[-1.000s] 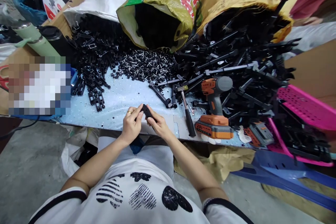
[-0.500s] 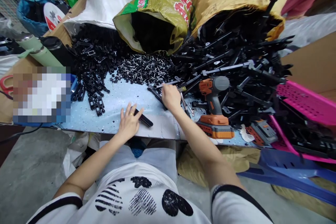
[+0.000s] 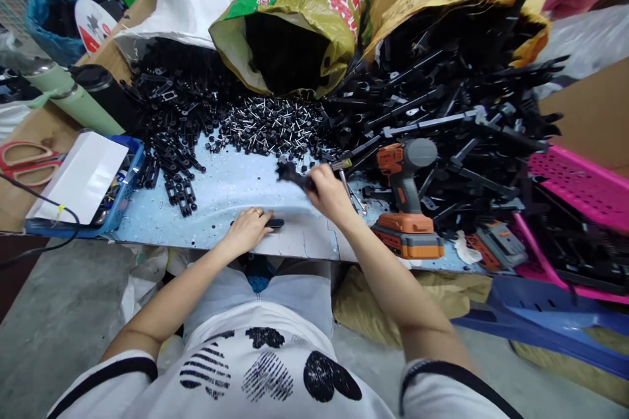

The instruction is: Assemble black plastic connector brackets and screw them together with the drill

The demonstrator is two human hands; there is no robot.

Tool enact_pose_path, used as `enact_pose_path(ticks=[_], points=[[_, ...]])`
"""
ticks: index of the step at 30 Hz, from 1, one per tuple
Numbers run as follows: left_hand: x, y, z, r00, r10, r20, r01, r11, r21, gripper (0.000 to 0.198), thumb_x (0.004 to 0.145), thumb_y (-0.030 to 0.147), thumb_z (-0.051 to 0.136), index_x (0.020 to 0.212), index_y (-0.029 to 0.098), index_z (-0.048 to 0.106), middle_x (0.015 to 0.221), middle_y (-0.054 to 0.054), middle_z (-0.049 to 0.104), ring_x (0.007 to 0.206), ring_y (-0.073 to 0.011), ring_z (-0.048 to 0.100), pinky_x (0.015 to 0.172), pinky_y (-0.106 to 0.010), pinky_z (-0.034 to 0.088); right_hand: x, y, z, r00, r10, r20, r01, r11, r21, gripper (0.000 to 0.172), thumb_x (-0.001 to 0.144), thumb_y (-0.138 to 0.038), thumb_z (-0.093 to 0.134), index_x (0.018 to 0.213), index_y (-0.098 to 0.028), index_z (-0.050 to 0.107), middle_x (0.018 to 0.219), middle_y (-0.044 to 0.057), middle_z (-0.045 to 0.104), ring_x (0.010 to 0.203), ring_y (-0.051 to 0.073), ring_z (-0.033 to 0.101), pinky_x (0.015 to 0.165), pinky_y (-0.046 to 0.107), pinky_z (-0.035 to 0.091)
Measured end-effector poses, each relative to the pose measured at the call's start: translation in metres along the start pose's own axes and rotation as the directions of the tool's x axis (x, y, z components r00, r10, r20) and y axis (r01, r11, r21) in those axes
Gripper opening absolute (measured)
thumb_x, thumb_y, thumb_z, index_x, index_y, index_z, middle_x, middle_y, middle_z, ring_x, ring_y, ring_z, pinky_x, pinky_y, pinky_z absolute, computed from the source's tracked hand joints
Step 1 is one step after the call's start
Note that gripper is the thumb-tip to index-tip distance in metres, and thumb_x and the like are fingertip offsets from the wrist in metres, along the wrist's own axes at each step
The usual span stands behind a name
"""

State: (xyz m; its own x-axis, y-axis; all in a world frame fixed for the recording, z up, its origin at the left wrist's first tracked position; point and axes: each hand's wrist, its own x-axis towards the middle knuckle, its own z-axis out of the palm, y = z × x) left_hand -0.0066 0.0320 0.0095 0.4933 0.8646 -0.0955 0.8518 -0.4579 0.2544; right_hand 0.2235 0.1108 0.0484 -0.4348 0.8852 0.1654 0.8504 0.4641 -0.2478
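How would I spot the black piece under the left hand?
Start at the blue-topped bench and find its near edge, where the left hand rests. The black piece pokes out to the right from beneath it. Unlike the piled black parts, it lies apart, partly covered by that hand.

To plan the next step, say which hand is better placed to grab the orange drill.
Probably the right hand: the drill stands nearer to it, though that hand must first put down a blurred black part. The left hand lies farther off, on a black bar.
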Motion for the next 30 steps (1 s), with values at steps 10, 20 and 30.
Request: enact_pose_path(ticks=[10, 20, 30], points=[[0.019, 0.014, -0.005, 0.993, 0.054, 0.106, -0.041, 0.991, -0.127, 0.042, 0.087, 0.041, 0.046, 0.123, 0.018, 0.048, 0.118, -0.011, 0.055, 0.11, -0.0267, 0.05, 0.093, -0.04, 0.04, -0.083, -0.015, 0.027, 0.864, -0.237, 0.444, 0.305, 0.948, -0.087, 0.034, 0.097, -0.045, 0.034, 0.099, -0.017, 0.053, 0.09, 0.006, 0.059, 0.073, 0.016, 0.059, 0.058, 0.025, 0.029], [0.005, 0.008, 0.004, 0.987, 0.104, -0.124, -0.124, 0.978, -0.17, 0.057, 0.079, 0.059, 0.055, 0.116, 0.017, 0.046, 0.11, -0.011, 0.059, 0.104, -0.0269, 0.057, 0.083, -0.036, 0.046, -0.081, -0.041, -0.001, 0.912, -0.223, 0.344, 0.317, 0.916, -0.247, 0.029, 0.099, -0.036, 0.029, 0.106, -0.02, 0.052, 0.091, 0.009, 0.059, 0.076, 0.019, 0.056, 0.061, 0.03, 0.027], [0.003, 0.007, 0.009, 0.982, 0.128, -0.14, -0.152, 0.973, -0.173, 0.052, 0.081, 0.062, 0.051, 0.106, 0.017, 0.054, 0.095, -0.01, 0.064, 0.091, -0.0238, 0.062, 0.077, -0.033, 0.047, -0.064, -0.028, -0.003, 0.876, -0.318, 0.363, 0.405, 0.893, -0.196, 0.03, 0.098, -0.041, 0.035, 0.101, -0.02, 0.056, 0.088, 0.006, 0.06, 0.071, 0.016, 0.056, 0.06, 0.027, 0.026]])
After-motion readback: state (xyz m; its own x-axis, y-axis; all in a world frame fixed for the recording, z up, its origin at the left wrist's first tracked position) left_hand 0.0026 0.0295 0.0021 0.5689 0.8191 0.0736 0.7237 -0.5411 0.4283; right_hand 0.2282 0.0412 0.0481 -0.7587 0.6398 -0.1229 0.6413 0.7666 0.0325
